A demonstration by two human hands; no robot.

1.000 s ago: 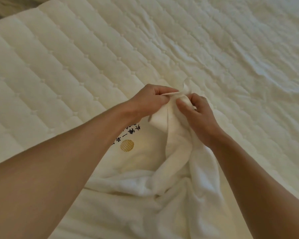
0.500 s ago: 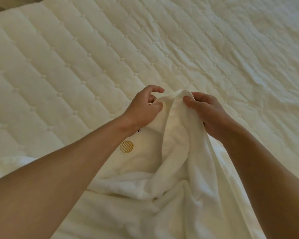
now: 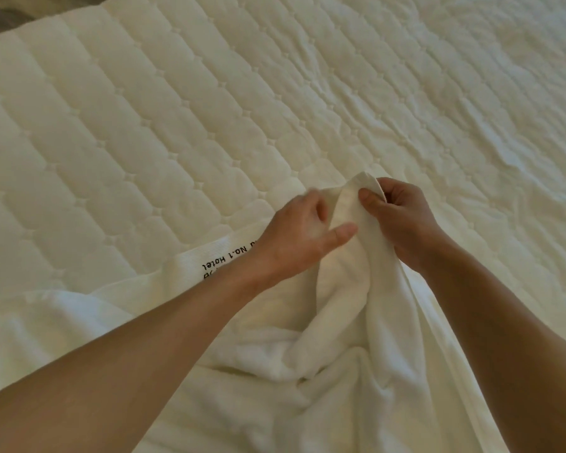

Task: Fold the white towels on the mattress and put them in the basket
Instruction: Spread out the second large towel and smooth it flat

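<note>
Cream quilted mattress, dimpled in soft diamonds, lies under a white towel bunched in limp terry folds at its near edge. The right hand pinches a raised corner; the left hand is loosely spread against the hem, thumb out, gripping nothing clearly. With one pinch alone, the floppy cloth may sag and twist, so edges fold crooked. Black hotel lettering marks the flat border. No basket shows.

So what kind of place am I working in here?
Likely a hotel bedroom: a bare quilted mattress fills the view, and the white towel on it carries printed lettering reading "No.1 Hotel".
</note>
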